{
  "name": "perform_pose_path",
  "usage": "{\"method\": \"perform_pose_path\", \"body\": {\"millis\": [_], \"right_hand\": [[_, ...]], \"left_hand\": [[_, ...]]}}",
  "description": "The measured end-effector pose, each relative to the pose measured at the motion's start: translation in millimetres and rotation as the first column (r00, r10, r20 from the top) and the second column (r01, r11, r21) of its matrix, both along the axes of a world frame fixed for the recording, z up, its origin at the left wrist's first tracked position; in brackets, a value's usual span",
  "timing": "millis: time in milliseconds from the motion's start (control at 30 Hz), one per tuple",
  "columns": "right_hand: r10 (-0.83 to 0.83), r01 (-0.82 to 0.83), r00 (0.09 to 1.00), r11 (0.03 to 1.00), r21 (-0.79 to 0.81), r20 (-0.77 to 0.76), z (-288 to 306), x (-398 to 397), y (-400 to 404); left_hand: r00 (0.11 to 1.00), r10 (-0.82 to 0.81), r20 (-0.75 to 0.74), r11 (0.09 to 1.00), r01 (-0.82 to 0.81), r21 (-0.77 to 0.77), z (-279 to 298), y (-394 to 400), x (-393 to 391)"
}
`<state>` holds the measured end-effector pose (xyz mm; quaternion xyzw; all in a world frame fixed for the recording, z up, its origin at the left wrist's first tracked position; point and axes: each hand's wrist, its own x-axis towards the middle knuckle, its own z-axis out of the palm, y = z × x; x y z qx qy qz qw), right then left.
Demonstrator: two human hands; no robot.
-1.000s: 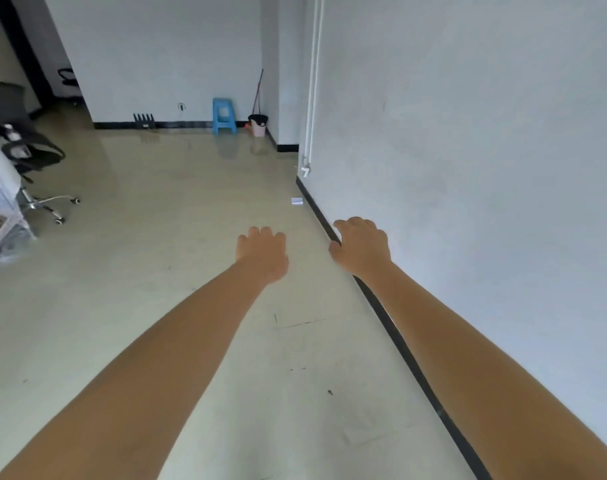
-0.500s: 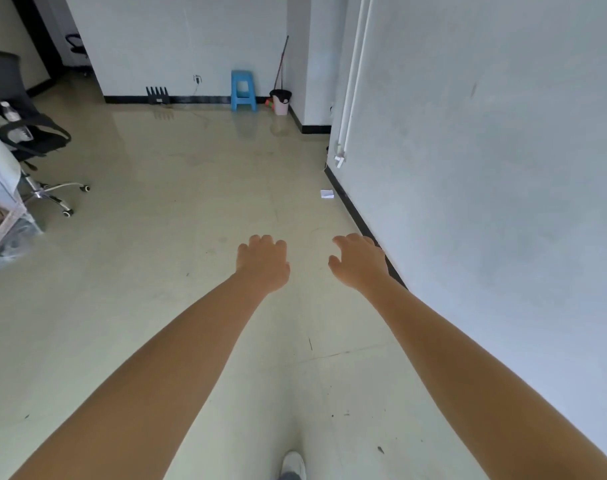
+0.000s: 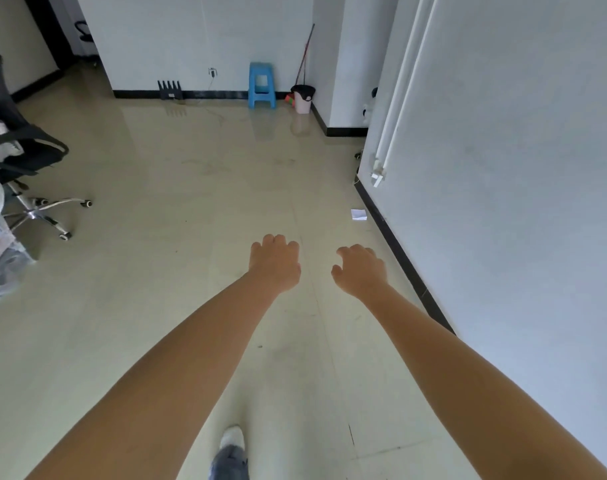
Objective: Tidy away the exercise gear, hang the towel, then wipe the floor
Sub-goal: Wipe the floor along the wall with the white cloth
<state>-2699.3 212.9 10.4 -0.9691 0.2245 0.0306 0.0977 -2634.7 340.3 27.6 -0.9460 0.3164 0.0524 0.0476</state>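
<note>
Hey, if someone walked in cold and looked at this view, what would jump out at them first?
Two bare forearms stretch out over the glossy beige floor, the left hand and right hand both empty with fingers loosely curled. Against the far white wall stands a bright blue plastic stool, with a pink bin lined in black just to its right. A black office chair on a chrome wheeled base sits at the left edge.
</note>
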Motion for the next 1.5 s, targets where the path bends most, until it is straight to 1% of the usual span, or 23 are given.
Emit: {"method": "perform_pose_path", "body": {"millis": [167,300,433,567,800,933,1067,1167,1300,1400,1500], "right_hand": [[-0.135,0.135,0.991,0.990,0.048,0.001,-13,130,-24],[-0.205,0.208,0.978,0.975,0.079,-0.047,-20,216,-53],[-0.289,0.297,0.954,0.949,0.108,-0.082,-37,290,-99],[-0.343,0.358,0.930,0.926,0.120,-0.131,-60,369,-162],[-0.434,0.451,0.891,0.880,0.148,-0.135,-64,530,-286],[-0.439,0.455,0.889,0.876,0.161,-0.130,-60,625,-330],[-0.448,0.466,0.884,0.865,0.184,-0.132,-71,725,-370],[-0.521,0.535,0.845,0.819,0.208,-0.125,-84,794,-401],[-0.645,0.657,0.751,0.712,0.248,-0.139,-95,862,-439],[-0.720,0.742,0.666,0.613,0.272,-0.193,-105,891,-463],[-0.789,0.818,0.566,0.504,0.277,-0.238,-121,898,-486]], "left_hand": [[0.994,-0.099,-0.045,0.994,0.101,0.043,-13,-26,143],[0.985,-0.146,-0.091,0.987,0.151,0.048,-17,-62,249],[0.969,-0.203,-0.143,0.976,0.212,0.048,-33,-112,337],[0.952,-0.266,-0.154,0.958,0.279,0.071,-49,-173,426],[0.945,-0.300,-0.131,0.944,0.314,0.104,-41,-287,604],[0.942,-0.312,-0.123,0.942,0.324,0.092,-38,-331,693],[0.944,-0.305,-0.129,0.947,0.315,0.068,-41,-382,793],[0.914,-0.390,-0.108,0.915,0.398,0.062,-46,-428,869],[0.857,-0.502,-0.115,0.850,0.513,0.119,-53,-485,956],[0.822,-0.546,-0.160,0.804,0.568,0.174,-61,-528,1005],[0.769,-0.606,-0.201,0.734,0.639,0.231,-77,-579,1035]]}}
